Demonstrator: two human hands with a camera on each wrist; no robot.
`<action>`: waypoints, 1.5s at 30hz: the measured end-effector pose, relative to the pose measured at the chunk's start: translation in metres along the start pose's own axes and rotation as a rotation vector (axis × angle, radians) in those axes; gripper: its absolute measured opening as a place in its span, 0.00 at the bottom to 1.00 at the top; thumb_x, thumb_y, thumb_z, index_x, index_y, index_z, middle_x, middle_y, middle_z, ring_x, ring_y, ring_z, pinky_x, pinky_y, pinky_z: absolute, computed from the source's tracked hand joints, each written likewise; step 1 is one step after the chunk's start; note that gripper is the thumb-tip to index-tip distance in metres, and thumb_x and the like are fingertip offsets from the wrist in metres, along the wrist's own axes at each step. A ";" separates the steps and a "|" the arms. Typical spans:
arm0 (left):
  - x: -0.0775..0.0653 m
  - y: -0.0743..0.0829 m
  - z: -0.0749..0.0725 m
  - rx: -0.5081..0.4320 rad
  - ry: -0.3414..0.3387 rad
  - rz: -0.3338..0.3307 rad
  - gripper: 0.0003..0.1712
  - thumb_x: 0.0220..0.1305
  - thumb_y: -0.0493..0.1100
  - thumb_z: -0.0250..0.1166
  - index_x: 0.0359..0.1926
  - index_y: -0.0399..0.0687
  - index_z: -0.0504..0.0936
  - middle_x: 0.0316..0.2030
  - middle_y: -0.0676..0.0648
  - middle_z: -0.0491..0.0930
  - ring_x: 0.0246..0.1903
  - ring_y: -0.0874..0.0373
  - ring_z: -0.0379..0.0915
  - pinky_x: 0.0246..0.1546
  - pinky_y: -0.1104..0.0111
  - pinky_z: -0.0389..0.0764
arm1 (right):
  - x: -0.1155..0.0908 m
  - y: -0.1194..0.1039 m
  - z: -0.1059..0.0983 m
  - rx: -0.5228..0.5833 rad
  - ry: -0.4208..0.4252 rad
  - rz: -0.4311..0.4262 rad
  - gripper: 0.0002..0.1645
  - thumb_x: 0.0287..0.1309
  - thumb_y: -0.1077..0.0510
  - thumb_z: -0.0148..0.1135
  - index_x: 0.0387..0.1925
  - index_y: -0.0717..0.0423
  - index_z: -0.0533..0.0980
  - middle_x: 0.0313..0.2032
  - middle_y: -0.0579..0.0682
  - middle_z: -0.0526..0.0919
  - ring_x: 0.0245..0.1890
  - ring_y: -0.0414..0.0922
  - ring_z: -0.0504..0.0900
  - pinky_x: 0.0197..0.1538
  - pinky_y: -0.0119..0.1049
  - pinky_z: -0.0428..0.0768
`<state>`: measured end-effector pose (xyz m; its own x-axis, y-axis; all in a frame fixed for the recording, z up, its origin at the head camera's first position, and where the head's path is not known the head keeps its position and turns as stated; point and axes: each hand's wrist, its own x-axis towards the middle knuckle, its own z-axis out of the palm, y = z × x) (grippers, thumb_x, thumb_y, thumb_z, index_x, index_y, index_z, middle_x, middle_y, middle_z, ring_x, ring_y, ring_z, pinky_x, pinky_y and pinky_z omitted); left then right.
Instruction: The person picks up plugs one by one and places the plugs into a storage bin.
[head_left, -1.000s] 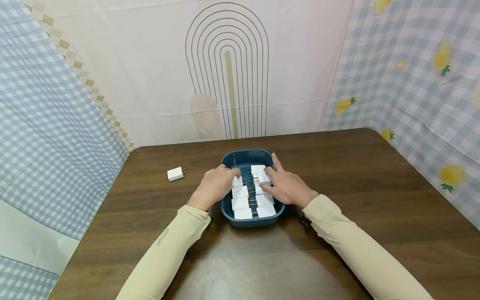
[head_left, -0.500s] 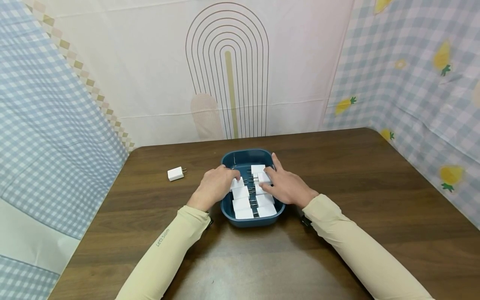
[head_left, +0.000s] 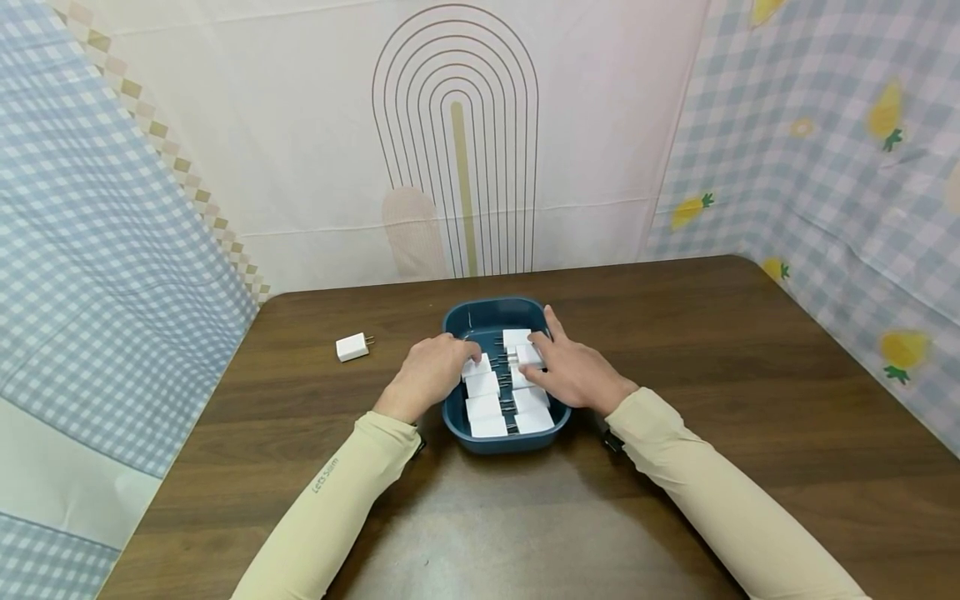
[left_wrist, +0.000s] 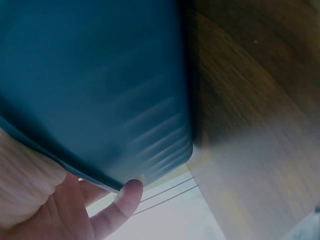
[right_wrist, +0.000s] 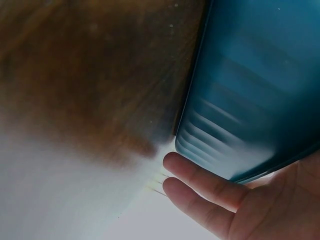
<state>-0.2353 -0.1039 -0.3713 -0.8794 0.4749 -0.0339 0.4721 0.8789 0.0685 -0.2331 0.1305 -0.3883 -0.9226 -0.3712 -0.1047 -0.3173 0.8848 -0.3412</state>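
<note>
In the head view, a blue bin (head_left: pixel 504 446) holds white power adapters with metal prongs, laid in two columns with prongs facing inward. My left hand (head_left: pixel 426 377) reaches over the left rim, its fingers gripping the farthest adapter (head_left: pixel 477 367) of the left column. Over the right rim comes my right hand (head_left: pixel 577 372), whose thumb and index finger pinch an adapter (head_left: pixel 529 356) lying over the right column. The wrist views look at the bin's outer walls (left_wrist: pixel 100 75); there the left hand (left_wrist: pixel 75 210) and right hand (right_wrist: pixel 260 210) overlap the rim, and the adapters are hidden.
One more adapter (head_left: pixel 352 347) lies on the brown wooden table (head_left: pixel 637 333), left of the bin. A white cloth with an arch pattern (head_left: pixel 300 167) hangs behind the table, and checked cloth (head_left: pixel 810 167) hangs at the sides.
The adapter at my left hand has turned and shifted slightly nearer, and the left column has moved slightly right. My right hand stays in place with its adapter.
</note>
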 end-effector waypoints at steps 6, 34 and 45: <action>0.001 0.000 0.001 -0.012 0.003 -0.001 0.21 0.70 0.30 0.57 0.55 0.54 0.85 0.50 0.46 0.85 0.44 0.53 0.79 0.47 0.57 0.84 | 0.001 0.001 0.000 0.004 0.005 -0.001 0.42 0.72 0.36 0.49 0.77 0.55 0.60 0.81 0.60 0.31 0.60 0.61 0.80 0.57 0.56 0.82; -0.006 -0.025 -0.002 0.034 0.188 -0.162 0.36 0.72 0.61 0.59 0.71 0.45 0.68 0.67 0.40 0.71 0.66 0.44 0.68 0.63 0.49 0.74 | 0.000 0.001 0.002 0.007 0.008 -0.017 0.42 0.72 0.35 0.47 0.77 0.56 0.60 0.81 0.61 0.31 0.61 0.62 0.79 0.60 0.56 0.80; -0.009 -0.058 -0.013 -0.027 0.276 -0.194 0.31 0.73 0.57 0.57 0.68 0.43 0.72 0.64 0.39 0.74 0.66 0.42 0.69 0.63 0.48 0.71 | 0.000 0.000 0.000 0.015 0.001 -0.009 0.43 0.72 0.35 0.47 0.77 0.55 0.59 0.81 0.60 0.30 0.61 0.61 0.80 0.60 0.57 0.80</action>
<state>-0.2556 -0.1601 -0.3623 -0.9382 0.2656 0.2221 0.2955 0.9485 0.1138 -0.2327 0.1303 -0.3883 -0.9201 -0.3785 -0.1006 -0.3219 0.8771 -0.3564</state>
